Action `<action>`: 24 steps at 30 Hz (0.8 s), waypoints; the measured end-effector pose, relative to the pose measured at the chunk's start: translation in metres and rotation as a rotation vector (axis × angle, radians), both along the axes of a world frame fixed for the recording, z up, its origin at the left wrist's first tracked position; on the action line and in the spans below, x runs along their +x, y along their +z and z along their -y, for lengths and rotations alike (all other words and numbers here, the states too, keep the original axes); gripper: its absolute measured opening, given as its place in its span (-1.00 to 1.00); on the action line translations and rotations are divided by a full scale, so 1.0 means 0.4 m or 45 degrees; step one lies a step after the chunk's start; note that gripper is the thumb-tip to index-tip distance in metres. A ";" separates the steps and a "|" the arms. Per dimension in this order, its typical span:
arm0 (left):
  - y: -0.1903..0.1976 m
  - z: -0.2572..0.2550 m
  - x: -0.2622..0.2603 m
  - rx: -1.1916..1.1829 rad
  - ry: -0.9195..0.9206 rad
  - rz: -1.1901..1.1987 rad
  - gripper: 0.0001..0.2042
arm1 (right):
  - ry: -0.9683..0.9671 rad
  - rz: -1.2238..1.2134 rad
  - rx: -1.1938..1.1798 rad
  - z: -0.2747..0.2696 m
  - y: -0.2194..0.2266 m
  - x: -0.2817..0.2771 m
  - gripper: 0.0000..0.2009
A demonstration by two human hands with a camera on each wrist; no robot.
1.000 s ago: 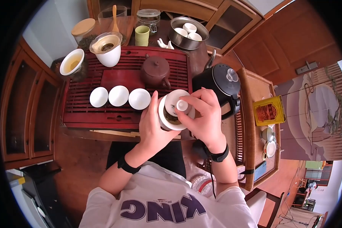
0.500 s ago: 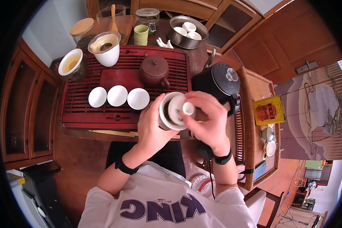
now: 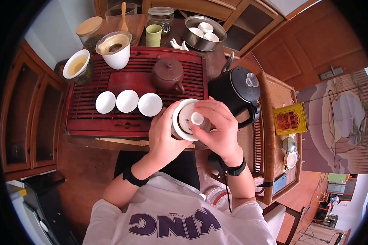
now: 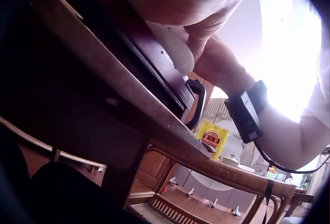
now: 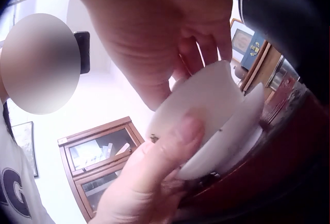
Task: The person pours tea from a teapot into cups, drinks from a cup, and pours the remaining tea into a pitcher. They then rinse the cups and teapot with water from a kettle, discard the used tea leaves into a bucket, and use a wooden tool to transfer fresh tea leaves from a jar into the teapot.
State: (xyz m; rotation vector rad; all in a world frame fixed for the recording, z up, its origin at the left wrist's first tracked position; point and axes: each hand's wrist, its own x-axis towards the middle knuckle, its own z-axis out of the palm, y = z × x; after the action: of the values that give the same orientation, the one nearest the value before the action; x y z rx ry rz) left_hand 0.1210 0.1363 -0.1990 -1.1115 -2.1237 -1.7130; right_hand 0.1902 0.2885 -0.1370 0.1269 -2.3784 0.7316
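Observation:
The left hand (image 3: 162,132) grips a white lidded bowl (image 3: 176,123) from its left side, just off the tea tray's front edge. Thumb and fingers of the right hand (image 3: 219,130) pinch the knob of its white lid (image 3: 186,117), which sits inside the rim. In the right wrist view the lid (image 5: 201,98) stands tilted against the bowl (image 5: 224,147), the left thumb touches the lid, and small dark bits cling near its edge. The left wrist view shows the bowl's white side (image 4: 175,49) under the left hand (image 4: 191,2). The bowl's inside is mostly hidden.
Three white cups (image 3: 127,101) and a brown teapot (image 3: 167,75) stand on the red slatted tray (image 3: 92,127). A black kettle (image 3: 237,87) is right of it. Behind are a strainer on a white vessel (image 3: 116,57), a green cup (image 3: 153,36) and a metal pan (image 3: 203,42).
The lid shifted right over the bowl, then back left, and now covers more of the opening; leaves seen earlier are mostly covered. The right hand moved with it, while the left kept its hold.

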 end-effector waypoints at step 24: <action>0.003 0.001 -0.004 -0.044 0.000 -0.017 -0.05 | -0.012 0.043 -0.101 0.014 -0.003 0.014 -0.69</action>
State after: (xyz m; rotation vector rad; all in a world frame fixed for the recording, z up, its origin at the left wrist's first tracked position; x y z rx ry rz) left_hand 0.1196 0.1358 -0.1978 -1.1289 -2.1528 -1.6705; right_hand 0.1959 0.2828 -0.1382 0.0704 -2.3762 0.8290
